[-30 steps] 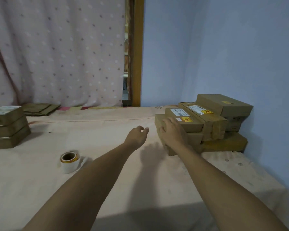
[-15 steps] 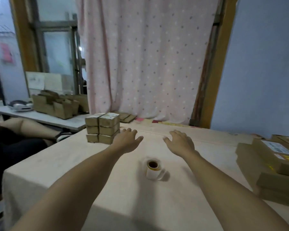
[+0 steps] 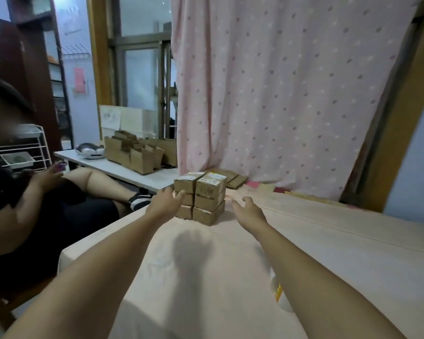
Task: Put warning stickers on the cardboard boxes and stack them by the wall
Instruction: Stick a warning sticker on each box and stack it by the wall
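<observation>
A block of small brown cardboard boxes (image 3: 207, 196), two columns three high, stands at the far left corner of the cloth-covered table (image 3: 328, 241). My left hand (image 3: 165, 201) reaches to the block's left face, fingers spread and touching the middle box. To the right of the block, my right hand (image 3: 247, 210) hovers open a short way off, holding nothing. The sticker roll (image 3: 280, 296) shows partly behind my right forearm, near the front. The stickered pile by the wall is out of view.
Another person (image 3: 22, 192) sits close to the table's left edge. A white side table (image 3: 123, 168) behind carries open cardboard boxes (image 3: 137, 154). Flattened cardboard (image 3: 233, 178) lies by the pink curtain (image 3: 279, 94). A blue wall is at the right.
My view has swung left, away from the pile by the wall. Both hands moved forward to the box block; the left now touches it. The sticker roll passed behind my right arm.
</observation>
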